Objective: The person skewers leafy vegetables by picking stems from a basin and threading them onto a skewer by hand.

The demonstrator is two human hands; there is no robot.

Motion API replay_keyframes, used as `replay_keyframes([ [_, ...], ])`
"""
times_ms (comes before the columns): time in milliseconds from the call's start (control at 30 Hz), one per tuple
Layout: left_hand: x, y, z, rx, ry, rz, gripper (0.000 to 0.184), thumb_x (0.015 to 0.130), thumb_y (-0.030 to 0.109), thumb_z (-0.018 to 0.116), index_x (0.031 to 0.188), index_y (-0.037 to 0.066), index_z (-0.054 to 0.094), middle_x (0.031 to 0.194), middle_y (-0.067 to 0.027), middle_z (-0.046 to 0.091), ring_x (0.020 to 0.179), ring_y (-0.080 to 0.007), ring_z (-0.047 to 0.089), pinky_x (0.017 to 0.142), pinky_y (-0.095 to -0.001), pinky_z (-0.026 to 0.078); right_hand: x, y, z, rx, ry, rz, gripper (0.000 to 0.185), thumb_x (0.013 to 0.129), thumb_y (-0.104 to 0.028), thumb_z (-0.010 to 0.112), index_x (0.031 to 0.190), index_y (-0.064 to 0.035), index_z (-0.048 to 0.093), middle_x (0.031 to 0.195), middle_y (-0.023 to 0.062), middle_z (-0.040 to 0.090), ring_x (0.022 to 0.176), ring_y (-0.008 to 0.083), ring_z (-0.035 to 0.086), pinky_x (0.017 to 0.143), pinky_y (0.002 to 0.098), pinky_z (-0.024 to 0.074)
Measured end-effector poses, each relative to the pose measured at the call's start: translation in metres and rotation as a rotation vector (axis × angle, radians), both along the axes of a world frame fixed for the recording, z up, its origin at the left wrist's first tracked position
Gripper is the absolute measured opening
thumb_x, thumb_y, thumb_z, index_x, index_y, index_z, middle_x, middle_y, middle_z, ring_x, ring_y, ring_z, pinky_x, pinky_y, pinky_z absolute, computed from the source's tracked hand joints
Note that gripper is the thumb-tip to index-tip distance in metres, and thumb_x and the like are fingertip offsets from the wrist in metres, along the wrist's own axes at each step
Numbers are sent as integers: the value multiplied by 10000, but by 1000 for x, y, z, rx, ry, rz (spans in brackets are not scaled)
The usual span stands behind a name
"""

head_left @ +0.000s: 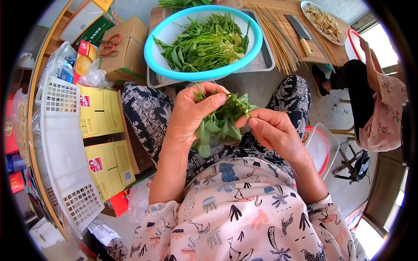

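A bunch of leafy greens (220, 124) hangs between my two hands, above my lap. My left hand (196, 108) is closed, thumb and fingers pinching the bunch at its upper left, close to a thin skewer tip. At the bunch's right edge, my right hand (272, 132) pinches with thumb and forefinger; a thin stick shows below that hand, partly hidden. Beyond my hands, a white basin with a turquoise rim (202, 76) holds a heap of cut greens (209, 43) and rests on a metal tray (265, 54).
Bamboo skewers (274, 37), a knife (300, 32) and a plate of pale pieces (322, 21) lie on the wooden table at the upper right. Another person (383, 100) sits at right. Left are a cardboard box (126, 48), red scissors (112, 44), yellow boxes (101, 111) and a white basket (65, 152).
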State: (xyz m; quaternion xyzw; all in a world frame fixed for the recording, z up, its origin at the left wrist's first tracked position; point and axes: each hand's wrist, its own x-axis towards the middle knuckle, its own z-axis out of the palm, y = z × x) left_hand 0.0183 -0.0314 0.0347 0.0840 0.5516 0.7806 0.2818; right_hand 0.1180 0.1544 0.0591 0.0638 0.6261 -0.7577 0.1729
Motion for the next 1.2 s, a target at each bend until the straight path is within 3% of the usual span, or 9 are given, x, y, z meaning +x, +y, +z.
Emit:
replay_keyframes([
  [200,-6,-5,-2,24,-65,91,173,826,141,679,933,15,629,777,-14,600,654,-75,526,570,-204,408,4,2,-2,9,-27,7,232,956,-181,496,996,-14,653,548,-72,405,479,9,320,434,189,237],
  [233,-7,-6,-2,65,-93,89,149,827,90,670,951,9,650,798,-13,617,666,-58,516,610,-182,408,5,3,-2,18,-33,10,231,957,-176,494,997,-12,653,546,-70,403,479,9,320,433,189,238],
  [667,-9,-8,-2,127,-131,105,136,842,92,658,945,4,642,791,-24,608,659,-67,513,591,-184,405,7,4,0,19,-24,16,228,960,-164,491,1004,-11,653,549,-68,404,483,11,329,437,185,245],
  [767,-9,-7,-1,121,-127,102,141,841,95,661,949,6,645,809,-29,621,668,-66,526,596,-183,414,7,3,-1,22,-25,15,228,960,-165,491,1005,-11,654,550,-69,405,485,10,331,438,183,246],
  [833,-8,-5,-1,47,-103,141,163,830,146,673,934,25,642,763,-6,608,624,-65,512,519,-190,377,8,3,-1,22,-30,8,230,961,-166,491,1006,-10,654,551,-70,405,485,9,331,439,181,247],
  [1200,-8,-8,3,-40,-62,63,150,831,187,655,893,51,641,756,19,584,674,-52,501,527,-178,357,7,3,-1,27,-33,15,233,961,-174,494,1008,-10,652,550,-74,400,481,6,325,434,182,239],
])
